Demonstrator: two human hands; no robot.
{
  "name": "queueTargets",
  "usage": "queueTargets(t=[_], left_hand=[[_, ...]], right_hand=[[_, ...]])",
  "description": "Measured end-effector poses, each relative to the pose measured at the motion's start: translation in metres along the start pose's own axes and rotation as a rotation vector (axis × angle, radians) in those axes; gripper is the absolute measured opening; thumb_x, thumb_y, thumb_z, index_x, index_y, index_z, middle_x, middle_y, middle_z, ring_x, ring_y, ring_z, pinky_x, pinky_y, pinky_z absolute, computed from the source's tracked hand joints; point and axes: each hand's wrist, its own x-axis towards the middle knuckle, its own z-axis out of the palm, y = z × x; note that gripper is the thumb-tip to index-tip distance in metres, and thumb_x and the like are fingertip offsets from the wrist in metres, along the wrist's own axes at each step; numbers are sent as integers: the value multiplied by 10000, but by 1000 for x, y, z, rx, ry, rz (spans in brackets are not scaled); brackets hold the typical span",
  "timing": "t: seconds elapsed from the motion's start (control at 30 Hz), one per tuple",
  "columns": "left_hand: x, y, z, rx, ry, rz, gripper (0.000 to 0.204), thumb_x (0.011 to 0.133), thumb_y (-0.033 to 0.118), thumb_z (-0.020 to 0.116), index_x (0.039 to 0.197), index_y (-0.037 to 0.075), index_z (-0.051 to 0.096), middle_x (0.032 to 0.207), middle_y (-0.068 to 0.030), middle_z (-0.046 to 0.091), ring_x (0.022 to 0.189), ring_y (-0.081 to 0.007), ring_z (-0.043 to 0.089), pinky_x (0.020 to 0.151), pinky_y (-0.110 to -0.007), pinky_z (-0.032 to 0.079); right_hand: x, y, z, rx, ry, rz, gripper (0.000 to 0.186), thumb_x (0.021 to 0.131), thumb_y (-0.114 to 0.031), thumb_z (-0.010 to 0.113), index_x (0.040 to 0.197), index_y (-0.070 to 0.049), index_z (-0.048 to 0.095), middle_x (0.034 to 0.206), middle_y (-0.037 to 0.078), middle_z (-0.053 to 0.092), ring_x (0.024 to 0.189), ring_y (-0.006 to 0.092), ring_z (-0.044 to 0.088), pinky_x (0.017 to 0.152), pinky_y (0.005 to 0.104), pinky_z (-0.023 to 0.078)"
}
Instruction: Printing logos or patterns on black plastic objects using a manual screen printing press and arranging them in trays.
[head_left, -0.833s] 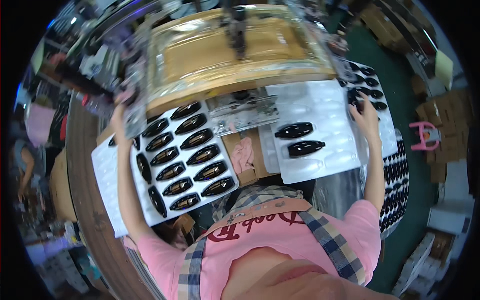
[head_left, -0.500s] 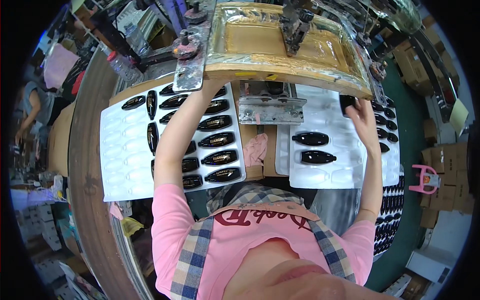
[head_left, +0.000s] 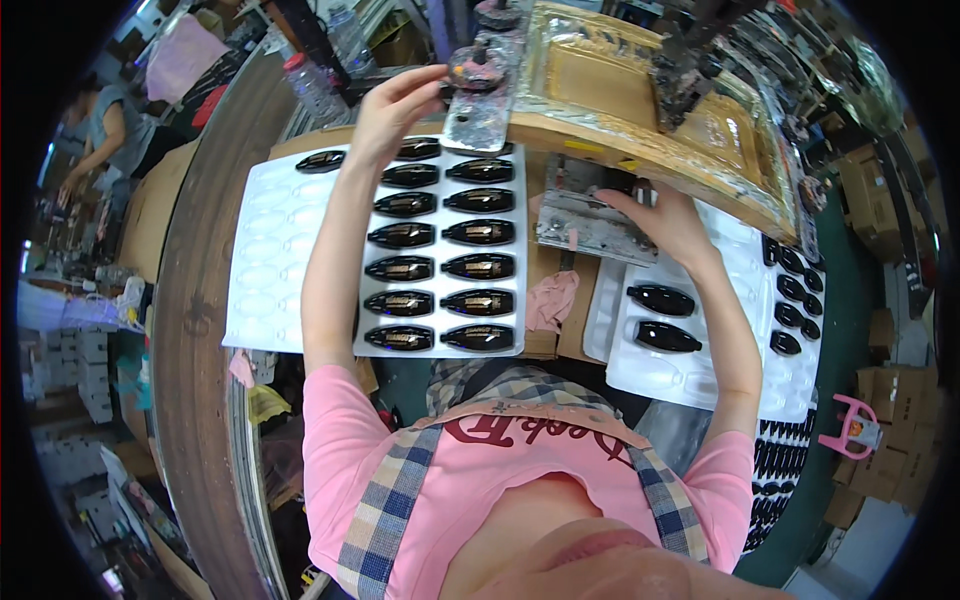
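My left hand (head_left: 392, 112) is raised at the far edge of the left white tray (head_left: 262, 250), beside a paint-smeared knob (head_left: 475, 68). Its fingers stretch to the right, apart, with nothing visible in them. Below it, glossy black bottle-shaped pieces (head_left: 480, 266) with gold print lie in rows. My right hand (head_left: 668, 220) is at the metal fixture (head_left: 590, 215) under the wooden screen frame (head_left: 640, 150). It closes around a black piece (head_left: 622, 180), mostly hidden by the hand and frame. Two black pieces (head_left: 662, 298) lie in the right white tray (head_left: 640, 375).
A pink cloth (head_left: 552, 300) lies between the trays. More black pieces (head_left: 790, 290) sit at the right. A clear bottle with a red cap (head_left: 312, 85) stands at the far left. Beyond are a pink stool (head_left: 850, 428), cartons (head_left: 890, 400) and another person (head_left: 110, 130).
My left hand has come out from under the screen frame, up and left. My right hand has carried a black piece from the right tray leftward to the fixture. The view has shifted.
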Motion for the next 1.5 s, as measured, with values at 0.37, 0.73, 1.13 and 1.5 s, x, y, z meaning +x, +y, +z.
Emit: queueTargets(t=[0.37, 0.73, 1.13, 1.5], left_hand=[[-95, -25, -219, 574, 643, -162, 331, 815, 283, 608, 784, -46, 625, 690, -77, 608, 582, -103, 583, 538, -220, 495], [-85, -81, -262, 1258, 697, -403, 517, 765, 496, 567, 627, 1, 624, 608, -168, 603, 604, -287, 607, 608, -368, 463], [-46, -40, -117, 1245, 445, 231, 254, 812, 240, 556, 922, 11, 557, 777, -177, 615, 754, -362, 590, 666, -421, 455], [25, -65, 105, 844, -100, 686, 228, 826, 170, 553, 984, 9, 581, 908, -92, 615, 818, -193, 573, 756, -293, 442]], right_hand=[[-59, 123, -62, -187, 307, 137, 392, 846, -272, 556, 1087, 36, 531, 1076, 158, 576, 998, 209, 528, 892, 306, 358], [-113, 189, -104, -826, 162, 577, 518, 845, -419, 468, 1170, -17, 454, 1108, 217, 527, 985, 376, 512, 803, 415, 425], [-117, 210, -113, -655, 133, 460, 510, 812, -329, 547, 1221, -52, 421, 1098, 209, 525, 987, 345, 522, 837, 388, 413], [-76, 82, -63, 278, 208, 249, 292, 861, -154, 530, 1079, 41, 525, 1036, 85, 562, 800, 117, 540, 698, 226, 435]])
